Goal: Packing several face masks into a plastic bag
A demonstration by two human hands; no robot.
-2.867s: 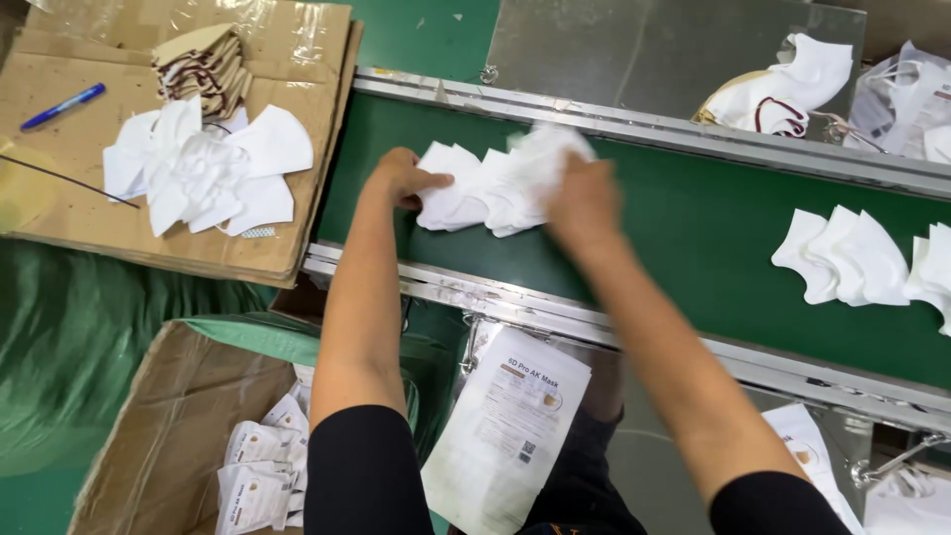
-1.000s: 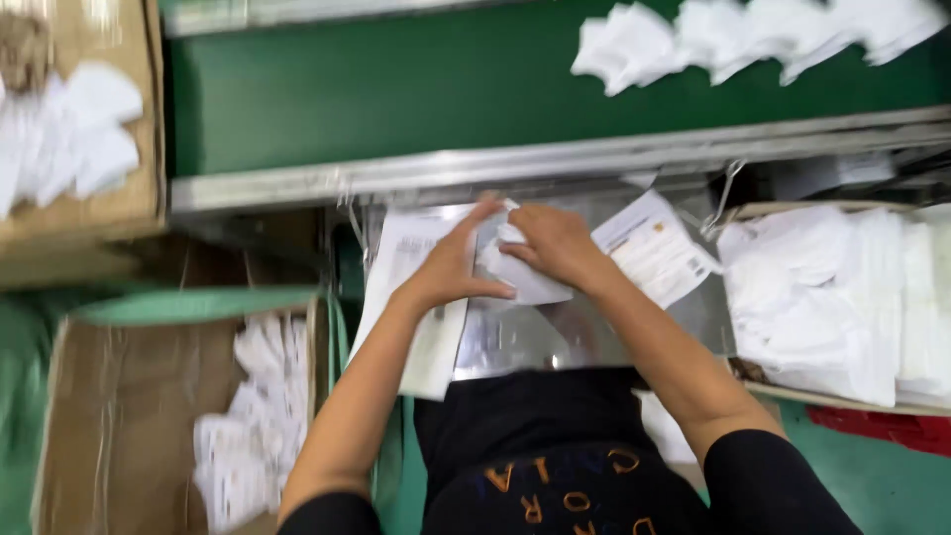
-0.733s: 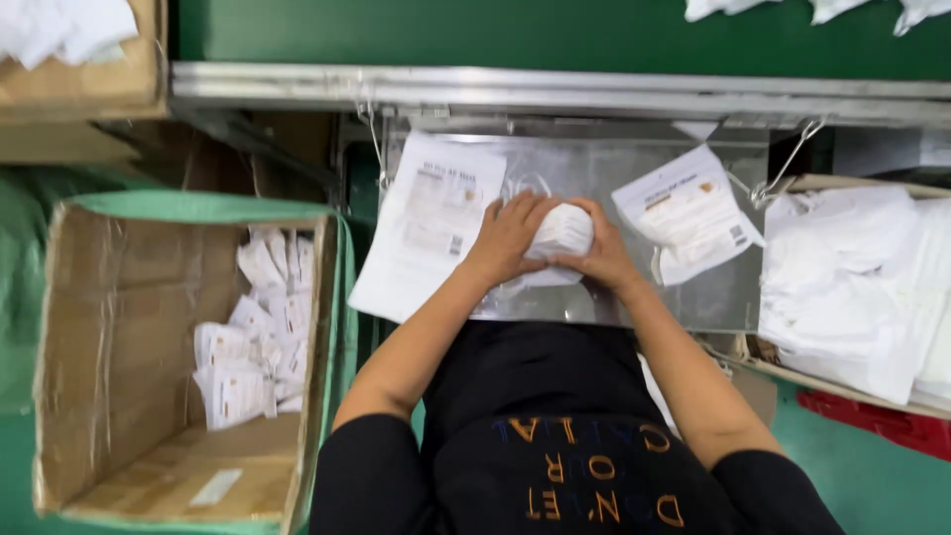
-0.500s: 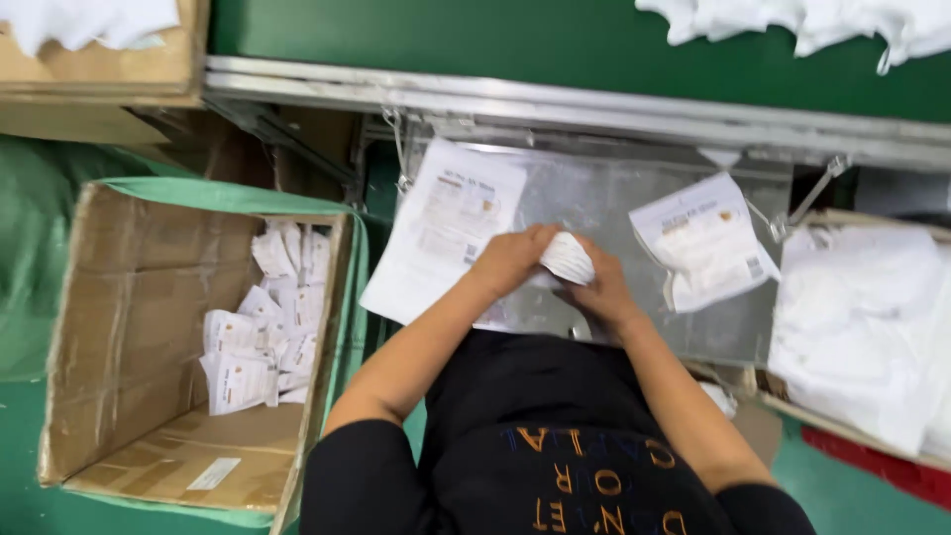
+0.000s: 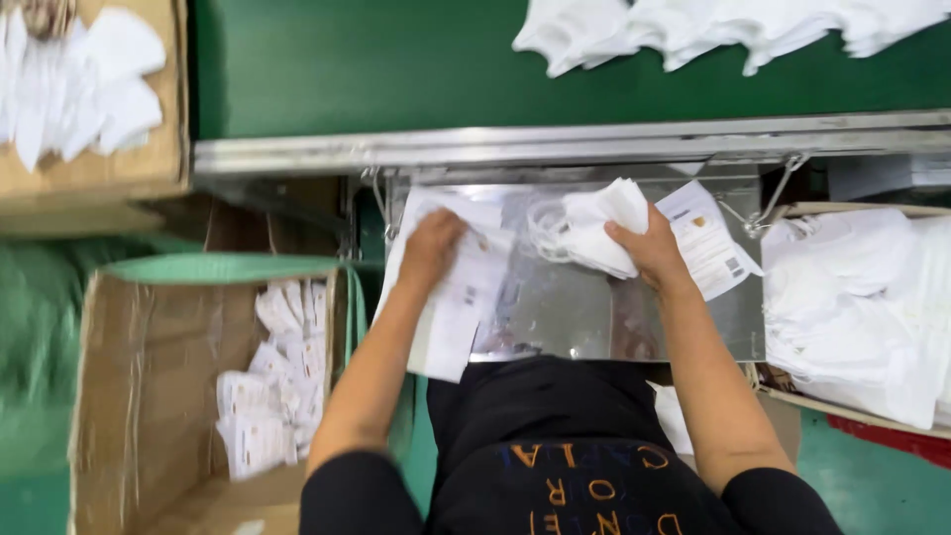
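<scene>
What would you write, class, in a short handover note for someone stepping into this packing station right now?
Left hand: flat on a printed pouch on the metal tray.
Right hand: holds a folded stack of white masks above the tray.
Done: filled pouches lie in the cardboard box, lower left.
Left: the held masks are not yet in a pouch; more masks wait on the green belt.

Two bare hands show, the left hand (image 5: 431, 243) and the right hand (image 5: 649, 253). One folded bundle of white masks (image 5: 594, 228) sits at the right hand. Two printed pouches lie on one steel tray (image 5: 584, 317): the left pouch (image 5: 451, 297) and the right pouch (image 5: 708, 238). One open cardboard box (image 5: 149, 376) holds many filled packets (image 5: 272, 386), too jumbled to count.
</scene>
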